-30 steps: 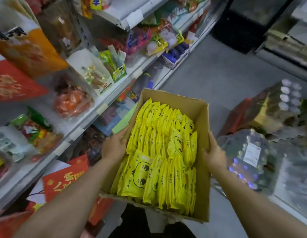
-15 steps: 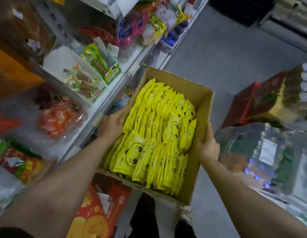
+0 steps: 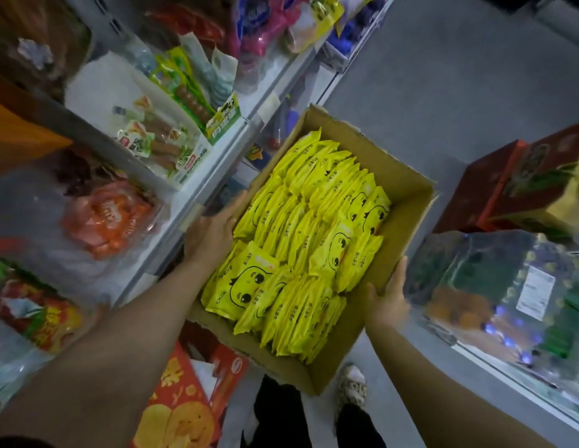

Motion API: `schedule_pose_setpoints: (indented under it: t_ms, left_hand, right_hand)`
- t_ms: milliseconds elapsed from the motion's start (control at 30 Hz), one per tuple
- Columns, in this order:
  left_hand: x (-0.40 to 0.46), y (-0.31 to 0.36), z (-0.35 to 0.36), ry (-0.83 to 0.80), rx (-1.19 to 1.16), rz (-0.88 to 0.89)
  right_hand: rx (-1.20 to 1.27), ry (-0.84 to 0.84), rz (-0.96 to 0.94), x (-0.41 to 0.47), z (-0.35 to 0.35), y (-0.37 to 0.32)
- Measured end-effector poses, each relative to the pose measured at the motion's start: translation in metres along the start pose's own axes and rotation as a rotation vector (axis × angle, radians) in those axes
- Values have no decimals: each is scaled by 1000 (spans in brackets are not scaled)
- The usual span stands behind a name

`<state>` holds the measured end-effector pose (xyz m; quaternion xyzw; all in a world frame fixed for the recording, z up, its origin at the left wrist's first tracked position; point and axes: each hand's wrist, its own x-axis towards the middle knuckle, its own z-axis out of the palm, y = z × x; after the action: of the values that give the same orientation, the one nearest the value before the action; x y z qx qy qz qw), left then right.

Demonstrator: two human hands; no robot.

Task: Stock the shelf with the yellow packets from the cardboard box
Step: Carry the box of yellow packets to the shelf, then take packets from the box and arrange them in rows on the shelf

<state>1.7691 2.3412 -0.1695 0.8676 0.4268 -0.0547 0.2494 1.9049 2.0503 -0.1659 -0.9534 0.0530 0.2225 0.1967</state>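
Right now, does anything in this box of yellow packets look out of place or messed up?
Mostly tidy: the yellow packets stand on edge in rows inside the cardboard box. One packet at the near left lies face up across the row.

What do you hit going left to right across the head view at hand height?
Orange snack bag → shelf edge → left hand → yellow packets → cardboard box wall → right hand → shrink-wrapped bottle pack.

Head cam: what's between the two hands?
Head view: the cardboard box full of yellow packets, left hand and right hand gripping opposite sides.
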Motion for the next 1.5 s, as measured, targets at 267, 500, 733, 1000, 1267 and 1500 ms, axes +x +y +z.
schedule_pose_setpoints:
  t_ms: [267, 500, 733, 1000, 1267, 1500]
  left_hand:
    - [-16, 15, -11, -50, -80, -66]
    - [-54, 24, -16, -6, -272, -127]
    - [-132, 49, 18, 79, -383, -474]
    - [-171, 78, 62, 104, -561, -685]
    - [-159, 69, 80, 83, -517, -752]
    - [-150, 68, 83, 73, -390, -751]
  right_hand:
    - [-202, -181, -23, 7, -25, -10]
    - [-461, -266, -206, 31, -48, -51]
    - [-1082, -551, -406, 40, -27, -69]
    - [-913, -867, -1112, 33, -12, -81]
    - [-978, -793, -1398, 38, 16, -76]
    - [-1051, -686, -1541, 33, 26, -67]
